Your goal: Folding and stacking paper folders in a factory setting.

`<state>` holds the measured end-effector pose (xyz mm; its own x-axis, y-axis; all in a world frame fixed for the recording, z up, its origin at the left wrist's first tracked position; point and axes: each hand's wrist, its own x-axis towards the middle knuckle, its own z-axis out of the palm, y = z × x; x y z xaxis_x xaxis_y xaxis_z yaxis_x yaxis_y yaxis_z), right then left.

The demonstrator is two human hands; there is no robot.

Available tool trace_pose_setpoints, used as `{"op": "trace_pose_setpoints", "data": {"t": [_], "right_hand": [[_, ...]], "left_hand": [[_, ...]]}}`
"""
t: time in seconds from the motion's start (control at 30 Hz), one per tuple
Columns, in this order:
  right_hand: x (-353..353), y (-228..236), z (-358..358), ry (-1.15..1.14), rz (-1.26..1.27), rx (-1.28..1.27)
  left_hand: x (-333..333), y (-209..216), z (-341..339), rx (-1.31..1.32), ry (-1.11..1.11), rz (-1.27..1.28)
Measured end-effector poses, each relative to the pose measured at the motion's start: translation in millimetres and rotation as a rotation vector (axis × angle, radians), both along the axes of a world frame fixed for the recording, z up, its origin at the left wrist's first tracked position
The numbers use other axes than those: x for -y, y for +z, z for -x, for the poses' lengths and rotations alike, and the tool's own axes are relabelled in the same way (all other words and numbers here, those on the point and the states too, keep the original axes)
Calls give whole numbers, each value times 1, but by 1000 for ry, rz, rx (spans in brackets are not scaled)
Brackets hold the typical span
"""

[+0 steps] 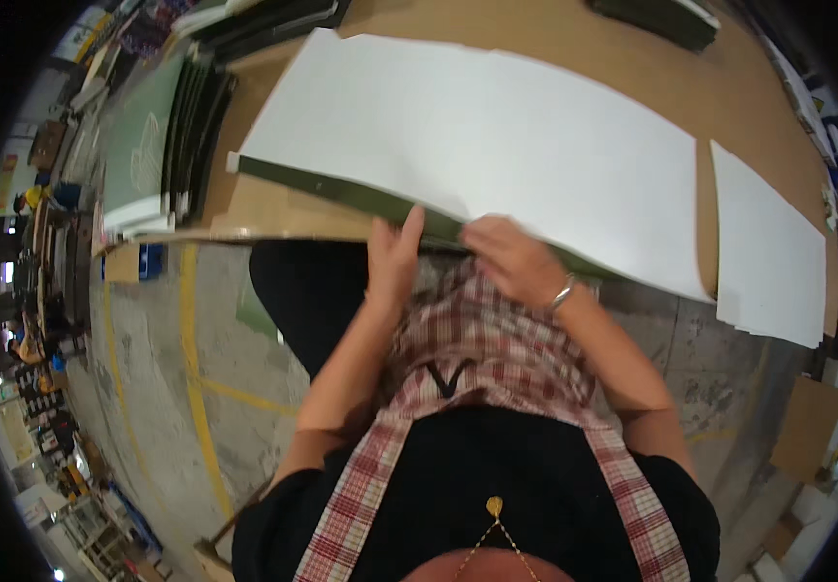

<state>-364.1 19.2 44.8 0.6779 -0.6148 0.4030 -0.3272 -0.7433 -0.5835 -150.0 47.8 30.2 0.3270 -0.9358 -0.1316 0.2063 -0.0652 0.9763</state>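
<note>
Left hand (396, 254), pointing to 1 o'clock, thumb extended, and right hand (518, 260), pointing to 10, fingers bent, are at the green strip (341, 193), any grip undeterminable, the white sheet (496, 145) beyond, spanning 10 to 3 o'clock on the table (535, 29).

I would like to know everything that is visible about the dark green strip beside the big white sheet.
The strip is long, narrow and dark green, with a whitish left end and a small mark near it; its material is unclear. It slants along the near edge of the sheet, its right end nearer the person. The left hand and right hand touch its middle, partly hiding it.
</note>
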Motion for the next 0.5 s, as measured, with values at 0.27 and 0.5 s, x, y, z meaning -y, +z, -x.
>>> {"op": "trace_pose_setpoints", "data": {"t": [0.27,0.5], "right_hand": [[-42,-61,-48,35,234,-604],[-120,-6,48,-557,-319,162]], "left_hand": [[-12,5,15,1058,-445,437],[4,11,34,1623,-624,225]]}}
